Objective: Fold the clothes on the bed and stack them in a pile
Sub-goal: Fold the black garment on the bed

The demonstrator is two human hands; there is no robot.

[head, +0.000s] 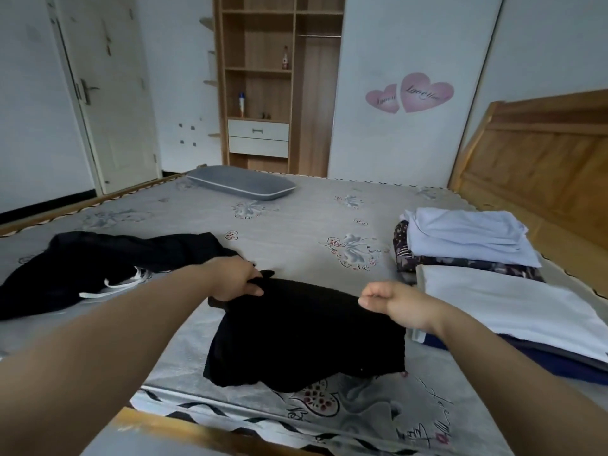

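A black garment [306,337], partly folded, lies on the mattress [296,225] near its front edge. My left hand [235,279] grips its far left corner. My right hand [393,301] pinches its far right edge. To the left lies a second black garment [98,264] with white drawstrings, unfolded. At the right stand two stacks: a near one with a white folded piece [500,301] on top of dark blue cloth, and a far one with a pale blue folded piece [467,235] on a dark patterned one.
A grey pillow [241,182] lies at the far side of the mattress. A wooden headboard [543,159] rises at the right and a wooden bed rail [184,429] runs along the front. A wardrobe with shelves [263,77] and a door [108,93] stand behind.
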